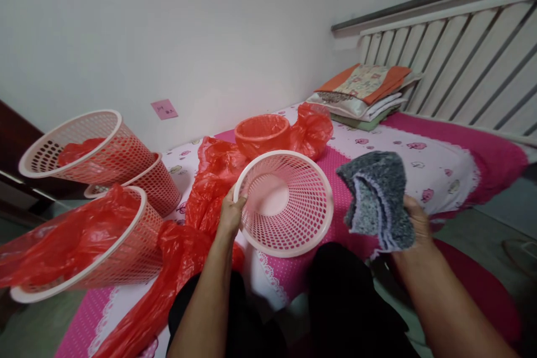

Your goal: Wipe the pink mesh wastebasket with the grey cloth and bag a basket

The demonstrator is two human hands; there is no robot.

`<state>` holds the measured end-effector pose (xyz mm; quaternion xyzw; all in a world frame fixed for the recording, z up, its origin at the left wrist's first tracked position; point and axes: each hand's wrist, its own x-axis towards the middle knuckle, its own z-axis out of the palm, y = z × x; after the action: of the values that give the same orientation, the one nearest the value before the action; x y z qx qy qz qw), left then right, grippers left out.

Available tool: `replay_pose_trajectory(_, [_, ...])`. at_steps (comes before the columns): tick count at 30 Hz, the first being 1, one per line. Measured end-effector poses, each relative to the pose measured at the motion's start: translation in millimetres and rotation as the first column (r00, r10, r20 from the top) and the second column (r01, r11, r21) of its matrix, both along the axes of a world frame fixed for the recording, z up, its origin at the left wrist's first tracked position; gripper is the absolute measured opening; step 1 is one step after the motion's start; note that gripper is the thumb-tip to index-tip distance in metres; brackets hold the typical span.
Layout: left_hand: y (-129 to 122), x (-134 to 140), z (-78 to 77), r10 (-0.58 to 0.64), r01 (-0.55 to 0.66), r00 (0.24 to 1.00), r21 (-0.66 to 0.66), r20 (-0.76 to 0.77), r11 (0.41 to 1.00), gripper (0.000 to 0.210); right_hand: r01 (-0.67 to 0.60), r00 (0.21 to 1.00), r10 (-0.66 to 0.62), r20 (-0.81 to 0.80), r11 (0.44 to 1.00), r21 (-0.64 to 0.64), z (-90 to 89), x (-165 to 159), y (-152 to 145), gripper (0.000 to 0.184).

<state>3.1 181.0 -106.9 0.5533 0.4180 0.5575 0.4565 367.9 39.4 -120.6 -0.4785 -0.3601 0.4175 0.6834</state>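
While the left grip (232, 217) clasps the basket (308, 221) by its rim (285, 154) near the bed (390, 145), the right grip (419, 229) holds the cloth (377, 196), apart from it; a steady rim and well-bunched cloth should avoid snags
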Motion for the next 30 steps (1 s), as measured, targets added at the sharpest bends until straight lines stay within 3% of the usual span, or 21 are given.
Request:
replay_pose_trajectory(1, [0, 0, 0.4, -0.001, 0.001, 1.0, -0.004, 0.005, 1.0, 0.06, 0.036, 0.998, -0.035, -0.054, 0.999, 0.003, 2.9, 5, -2, 0.04])
replay_pose_trajectory(3, [1, -1, 1.9, -0.009, 0.009, 1.0, 0.0, 0.003, 1.0, 0.06, -0.008, 0.99, 0.004, -0.139, 1.0, -0.03, 10.3, -2, -4, 0.04])
replay_pose_trajectory(6, [-1, -1, 4.8, -0.037, 0.037, 0.999, -0.003, -0.008, 0.999, 0.061, -0.238, 0.968, 0.225, -0.112, 0.964, -0.121, 20.3, -37, -1, 0.058])
replay_pose_trajectory(10, [-6, -1, 6.8, -0.061, 0.061, 0.997, -0.002, -0.048, 0.998, 0.06, -0.424, 0.901, 0.432, 0.02, 0.891, -0.164, 23.4, -80, 13, 0.065])
replay_pose_trajectory(14, [-5, -2, 5.5, -0.061, 0.064, 0.995, 0.04, -0.079, 0.997, 0.053, -0.307, 0.872, 0.33, 0.361, 0.944, -0.12, 19.8, -104, 47, 0.048])
replay_pose_trajectory(17, [-3, -2, 3.6, -0.045, 0.05, 0.995, 0.053, -0.093, 0.997, 0.052, -0.201, 0.684, 0.23, 0.692, 0.972, -0.125, 17.3, -124, 87, 0.035])
replay_pose_trajectory(19, [-2, -2, 2.8, -0.055, 0.061, 0.994, 0.061, -0.095, 0.996, 0.053, -0.134, 0.518, 0.249, 0.818, 0.969, -0.209, 14.3, -142, 117, 0.034])
replay_pose_trajectory(21, [-2, -2, 2.6, -0.064, 0.071, 0.993, 0.065, -0.099, 0.995, 0.054, -0.062, 0.363, 0.371, 0.855, 0.925, -0.375, 7.8, -161, 144, 0.033])
replay_pose_trajectory(22, [-2, -2, 2.6, -0.065, 0.072, 0.993, 0.065, -0.103, 0.995, 0.055, -0.047, 0.334, 0.415, 0.846, 0.904, -0.425, 2.7, -171, 154, 0.031])
replay_pose_trajectory(25, [-2, -2, 2.4, -0.07, 0.078, 0.99, 0.062, -0.122, 0.995, 0.057, -0.034, 0.295, 0.496, 0.817, 0.86, -0.509, -20.5, -194, 173, 0.032])
replay_pose_trajectory(30, [0, -5, 0.6, -0.073, 0.083, 0.989, 0.069, -0.132, 0.994, 0.06, -0.068, 0.269, 0.587, 0.763, 0.802, -0.593, -67.4, -216, 176, 0.039])
